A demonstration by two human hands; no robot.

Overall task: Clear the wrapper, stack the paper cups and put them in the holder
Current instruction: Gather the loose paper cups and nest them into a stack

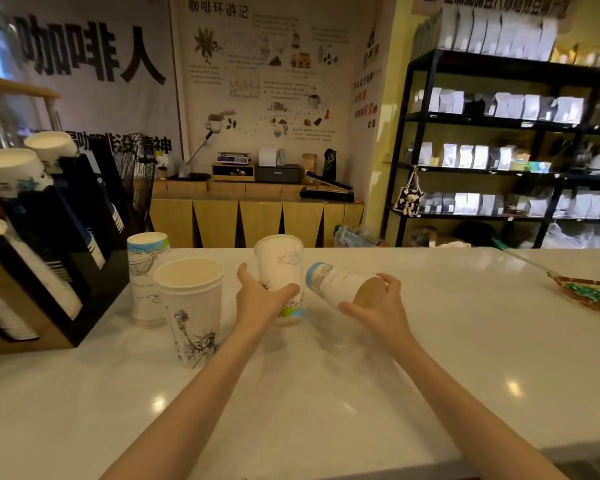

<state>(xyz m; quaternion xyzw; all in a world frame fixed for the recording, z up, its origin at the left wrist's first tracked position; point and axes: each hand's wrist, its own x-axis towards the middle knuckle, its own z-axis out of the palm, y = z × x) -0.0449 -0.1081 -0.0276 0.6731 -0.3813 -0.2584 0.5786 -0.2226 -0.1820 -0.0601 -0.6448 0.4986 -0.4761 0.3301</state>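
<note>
Setting: Café counter (326, 393), white and glossy, with a poster wall and shelves of bagged goods behind.
Left grip: the left hand (260, 299) is closed around the upside-down cup (281, 271), fingers wrapped across its lower front, its mouth end resting on the counter.
Right grip: the right hand (381, 306) holds the tilted cup (340, 284) by its base end, thumb below and fingers curled over the brown bottom.
Why held so: the tilted cup's open, blue-banded mouth points left toward the upside-down cup; I judge this lines it up to slide over that cup and nest.
Arm pose: both forearms reach forward from the near edge, converging; the left wrist is fairly straight, the right wrist cocked inward.
Other cups: an upright stack (191, 306) with a statue drawing stands just left of the left hand, mouth up; an inverted stack (146, 278) stands behind it.
Holder: the black cup holder (94, 271) sits at the counter's left end, already carrying cups bottom-out in its slots.
Wrapper: none that I can make out on the counter.
Far right: a woven tray (589, 292) lies well apart.
</note>
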